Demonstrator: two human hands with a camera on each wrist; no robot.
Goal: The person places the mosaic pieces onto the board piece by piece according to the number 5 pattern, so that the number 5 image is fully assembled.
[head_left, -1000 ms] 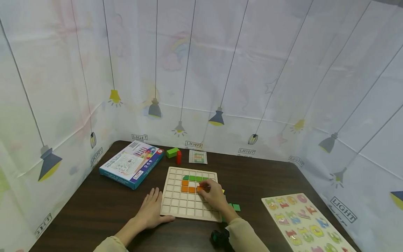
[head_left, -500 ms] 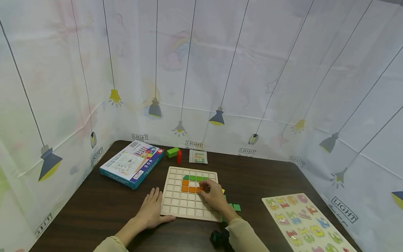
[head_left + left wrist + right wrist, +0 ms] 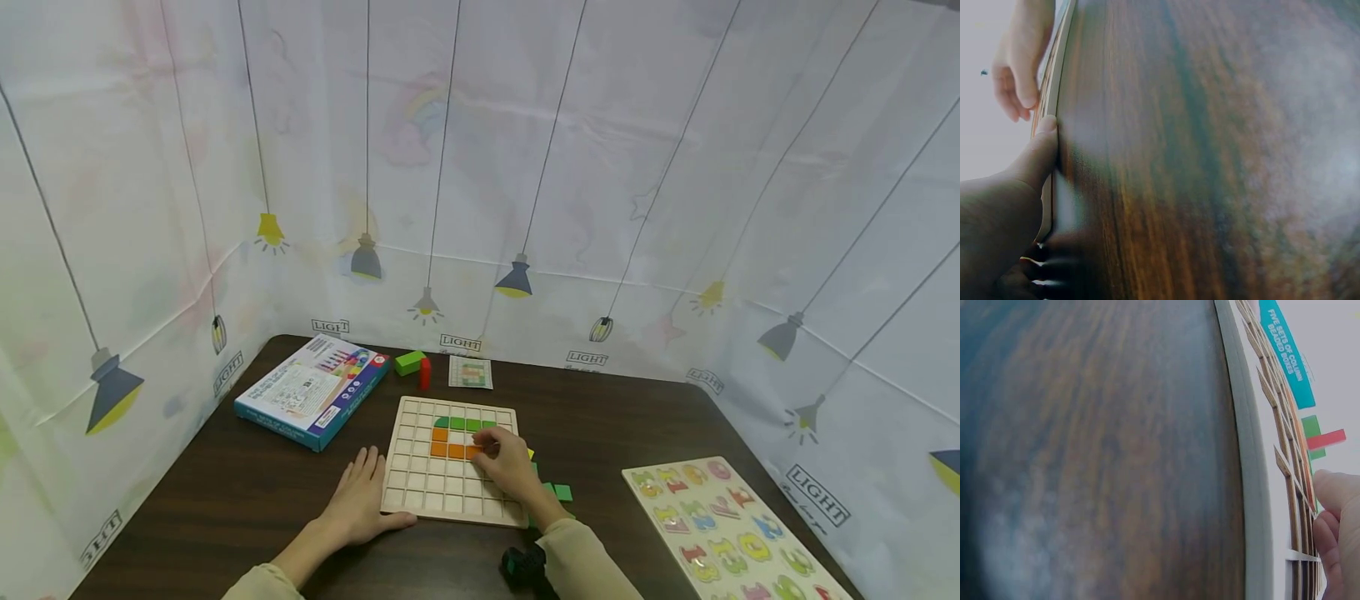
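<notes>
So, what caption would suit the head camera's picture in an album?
Right hand touching an orange tile on a gridded wooden board, left hand resting at the board's edge.

1 grid board (image 3: 414,483). On it: 4 orange tiles (image 3: 456,451), 4 green tiles (image 3: 457,423) visible. Clock from board: 10, 1 box (image 3: 311,392); 11, 1 green block (image 3: 409,362), 1 red block (image 3: 425,374); 12, 1 card (image 3: 470,372); 3, 1 yellow tile (image 3: 531,454), loose green pieces (image 3: 562,493) part-hidden, can't total; 4, 1 number board (image 3: 720,521); 5, 1 black object (image 3: 519,567).
</notes>
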